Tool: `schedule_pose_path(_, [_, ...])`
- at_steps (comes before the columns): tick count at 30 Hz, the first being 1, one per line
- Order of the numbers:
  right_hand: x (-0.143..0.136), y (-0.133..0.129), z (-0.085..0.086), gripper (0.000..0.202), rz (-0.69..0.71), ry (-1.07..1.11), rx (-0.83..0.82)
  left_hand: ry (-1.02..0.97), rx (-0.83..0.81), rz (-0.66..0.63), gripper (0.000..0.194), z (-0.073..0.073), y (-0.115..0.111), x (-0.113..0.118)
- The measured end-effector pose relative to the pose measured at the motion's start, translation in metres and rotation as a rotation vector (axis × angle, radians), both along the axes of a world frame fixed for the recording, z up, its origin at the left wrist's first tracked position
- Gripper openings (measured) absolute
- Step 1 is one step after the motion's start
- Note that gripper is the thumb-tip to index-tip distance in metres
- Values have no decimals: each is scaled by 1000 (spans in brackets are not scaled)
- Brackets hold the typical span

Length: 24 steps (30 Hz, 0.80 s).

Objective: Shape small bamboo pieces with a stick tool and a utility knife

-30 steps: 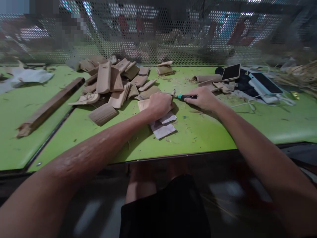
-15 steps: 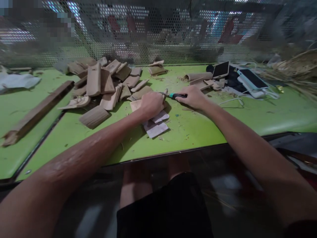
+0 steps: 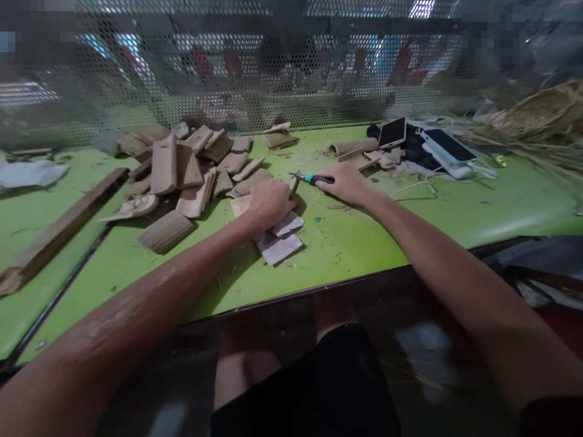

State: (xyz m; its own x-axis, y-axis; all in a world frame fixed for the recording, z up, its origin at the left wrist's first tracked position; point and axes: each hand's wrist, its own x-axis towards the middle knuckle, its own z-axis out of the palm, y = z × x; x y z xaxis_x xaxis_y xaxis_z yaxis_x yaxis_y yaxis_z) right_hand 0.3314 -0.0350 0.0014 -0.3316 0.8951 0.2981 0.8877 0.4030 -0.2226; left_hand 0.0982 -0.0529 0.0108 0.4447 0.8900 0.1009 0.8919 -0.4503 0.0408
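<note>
My left hand (image 3: 269,203) is closed, pressed on a pale wooden piece (image 3: 239,206) that shows at both sides of the fist. A short light sliver (image 3: 293,184) stands up beside its fingers. White paper pieces (image 3: 277,246) lie just below that hand. My right hand (image 3: 348,183) is wrapped around the black-and-teal handles of what look like small pliers (image 3: 314,179). Their metal tip points left, close to the sliver; whether they touch is too small to tell. Curved wooden pieces (image 3: 164,164) are heaped left of my left hand.
A long wooden bar (image 3: 64,227) lies at left on the green table (image 3: 364,237). Behind stands a perforated metal screen (image 3: 273,91). At back right are a phone (image 3: 392,132), a pale-blue-cased device (image 3: 449,149) with white cable, and woven straw (image 3: 546,115).
The whole view has shifted, so table, hands and objects sit slightly lower and mostly further left. Both hands keep their grips, with the pliers' tip still near my left hand.
</note>
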Motion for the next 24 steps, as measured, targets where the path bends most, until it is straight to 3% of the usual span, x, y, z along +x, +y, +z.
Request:
schedule_pose_path(3, [0,-3,4,39,-34,-5,23,7,26,-19,30,1,-1,0])
schedule_pose_path(10, [18,1,9,38,-193,232,138,-13,29,-20,33,2,-3,1])
schedule_pose_path(15, [20,-2,13,35,-190,396,132,-40,57,-7,32,-3,-1,2])
schedule_pose_path(19, [8,-10,12,33,-222,739,-95,-126,128,23,33,-9,2,2])
schedule_pose_path(21, [-3,-14,11,39,-163,1034,-231,-172,163,4,29,-11,3,2])
schedule_pose_path(24, [-16,-18,10,45,-54,1226,-398,-220,216,-63,28,-11,1,3])
